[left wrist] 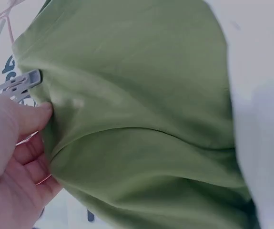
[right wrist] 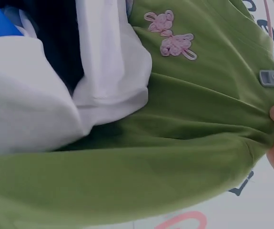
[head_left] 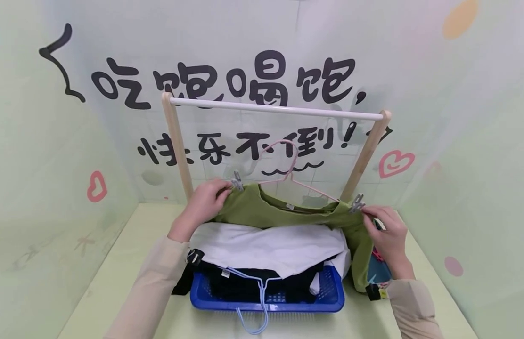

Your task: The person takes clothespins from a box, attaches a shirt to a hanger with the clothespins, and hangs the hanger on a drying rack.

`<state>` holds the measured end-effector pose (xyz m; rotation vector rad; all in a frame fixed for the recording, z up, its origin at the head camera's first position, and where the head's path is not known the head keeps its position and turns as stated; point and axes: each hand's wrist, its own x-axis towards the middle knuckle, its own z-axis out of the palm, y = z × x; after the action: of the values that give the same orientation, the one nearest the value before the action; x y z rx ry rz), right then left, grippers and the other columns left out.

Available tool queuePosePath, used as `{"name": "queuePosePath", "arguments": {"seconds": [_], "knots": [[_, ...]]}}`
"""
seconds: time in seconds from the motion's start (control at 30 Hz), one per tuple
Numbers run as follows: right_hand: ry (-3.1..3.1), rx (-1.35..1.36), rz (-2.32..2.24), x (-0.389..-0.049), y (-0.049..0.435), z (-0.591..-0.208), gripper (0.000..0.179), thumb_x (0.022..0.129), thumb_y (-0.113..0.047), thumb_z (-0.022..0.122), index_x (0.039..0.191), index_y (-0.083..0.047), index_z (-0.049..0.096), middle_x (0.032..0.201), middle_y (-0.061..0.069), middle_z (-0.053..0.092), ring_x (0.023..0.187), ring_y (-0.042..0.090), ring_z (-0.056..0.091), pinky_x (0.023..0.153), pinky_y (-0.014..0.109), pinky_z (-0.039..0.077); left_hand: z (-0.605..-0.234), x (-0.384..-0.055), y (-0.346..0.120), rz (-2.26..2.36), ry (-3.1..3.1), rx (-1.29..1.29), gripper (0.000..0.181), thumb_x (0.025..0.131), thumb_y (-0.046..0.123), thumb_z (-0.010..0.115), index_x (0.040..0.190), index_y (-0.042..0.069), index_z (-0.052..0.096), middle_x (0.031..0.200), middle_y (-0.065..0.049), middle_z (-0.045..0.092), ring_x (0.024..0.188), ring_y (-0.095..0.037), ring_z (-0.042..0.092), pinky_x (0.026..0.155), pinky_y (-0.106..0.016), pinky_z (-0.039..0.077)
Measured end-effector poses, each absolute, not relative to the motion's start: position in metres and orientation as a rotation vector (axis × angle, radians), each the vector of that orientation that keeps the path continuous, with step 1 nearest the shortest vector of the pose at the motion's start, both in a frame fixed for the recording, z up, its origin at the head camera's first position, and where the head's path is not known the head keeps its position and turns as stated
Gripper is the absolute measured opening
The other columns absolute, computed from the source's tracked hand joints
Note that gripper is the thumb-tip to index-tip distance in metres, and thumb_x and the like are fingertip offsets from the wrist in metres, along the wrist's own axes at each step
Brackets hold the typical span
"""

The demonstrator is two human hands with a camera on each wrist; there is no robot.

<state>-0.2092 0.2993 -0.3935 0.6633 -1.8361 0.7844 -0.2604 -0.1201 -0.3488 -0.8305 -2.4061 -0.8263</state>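
Note:
A green shirt [head_left: 279, 217] with a pink hanger [head_left: 290, 175] in its neck is stretched between my two hands. My left hand [head_left: 205, 198] pinches the shoulder at the left, just beside a grey clothespin [head_left: 237, 181]. At the other shoulder, my right hand [head_left: 388, 235] pinches the fabric next to a second clothespin [head_left: 357, 203]. Pink flower-like knots [right wrist: 172, 36] decorate the shirt front in the right wrist view. A white garment [head_left: 270, 245] overlaps the shirt's lower part, which is hidden beneath it.
A blue basket [head_left: 266, 307] holds dark clothing [head_left: 241, 285], with a light blue hanger [head_left: 262, 292] over its front edge. Behind the shirt stands a rack with a white rail [head_left: 279, 109] and wooden posts [head_left: 368, 157]. Small colourful items [head_left: 378, 268] lie by my right hand.

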Motion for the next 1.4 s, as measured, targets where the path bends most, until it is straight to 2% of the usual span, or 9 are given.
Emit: {"name": "queuePosePath", "arguments": {"seconds": [0.2, 0.37, 0.5, 0.83, 1.2, 1.4], "knots": [[-1.759, 0.557, 0.752, -0.205, 0.298, -0.388, 0.011, 0.073, 0.002, 0.063, 0.080, 0.007, 0.071, 0.076, 0.019, 0.065, 0.071, 0.022, 0.055, 0.076, 0.010, 0.040, -0.330, -0.273, -0.109, -0.800, -2.390, -0.817, 0.013, 0.084, -0.005, 0.062, 0.096, -0.005, 0.067, 0.092, -0.017, 0.066, 0.084, -0.029, 0.061, 0.076, -0.040, 0.051], [-1.696, 0.421, 0.726, -0.196, 0.289, -0.370, 0.012, 0.069, 0.015, 0.064, 0.079, 0.010, 0.069, 0.073, 0.023, 0.064, 0.067, 0.034, 0.052, 0.076, 0.009, 0.038, -0.314, -0.285, -0.095, -0.777, -2.326, -0.826, 0.013, 0.084, -0.004, 0.063, 0.096, -0.005, 0.068, 0.092, -0.017, 0.066, 0.086, -0.031, 0.060, 0.079, -0.041, 0.050], [-1.643, 0.331, 0.707, -0.191, 0.284, -0.352, 0.013, 0.067, 0.020, 0.064, 0.077, 0.013, 0.068, 0.072, 0.026, 0.062, 0.066, 0.038, 0.051, 0.077, 0.007, 0.037, -0.305, -0.294, -0.084, -0.783, -2.261, -0.820, 0.011, 0.085, -0.003, 0.062, 0.094, -0.004, 0.068, 0.090, -0.016, 0.066, 0.085, -0.031, 0.060, 0.079, -0.041, 0.048], [-1.642, 0.254, 0.702, -0.197, 0.300, -0.344, 0.008, 0.069, 0.015, 0.066, 0.075, 0.011, 0.070, 0.071, 0.026, 0.063, 0.065, 0.036, 0.051, 0.076, 0.007, 0.037, -0.291, -0.306, -0.061, -0.786, -2.202, -0.798, 0.011, 0.086, -0.003, 0.061, 0.094, -0.005, 0.068, 0.090, -0.016, 0.065, 0.085, -0.031, 0.059, 0.081, -0.040, 0.048], [-1.732, 0.289, 0.645, -0.195, 0.318, -0.347, 0.009, 0.077, 0.003, 0.065, 0.080, 0.008, 0.071, 0.075, 0.024, 0.065, 0.069, 0.036, 0.054, 0.077, 0.008, 0.037, -0.296, -0.317, -0.043, -0.810, -2.298, -0.787, 0.013, 0.087, 0.000, 0.060, 0.096, -0.004, 0.068, 0.091, -0.017, 0.065, 0.085, -0.029, 0.058, 0.080, -0.038, 0.048], [-1.768, 0.313, 0.607, -0.191, 0.319, -0.349, 0.009, 0.076, 0.006, 0.063, 0.081, 0.009, 0.071, 0.075, 0.023, 0.064, 0.068, 0.037, 0.053, 0.078, 0.008, 0.035, -0.303, -0.319, -0.043, -0.791, -2.346, -0.779, 0.014, 0.088, 0.001, 0.059, 0.098, -0.004, 0.068, 0.094, -0.016, 0.066, 0.088, -0.030, 0.059, 0.083, -0.039, 0.048]]}}
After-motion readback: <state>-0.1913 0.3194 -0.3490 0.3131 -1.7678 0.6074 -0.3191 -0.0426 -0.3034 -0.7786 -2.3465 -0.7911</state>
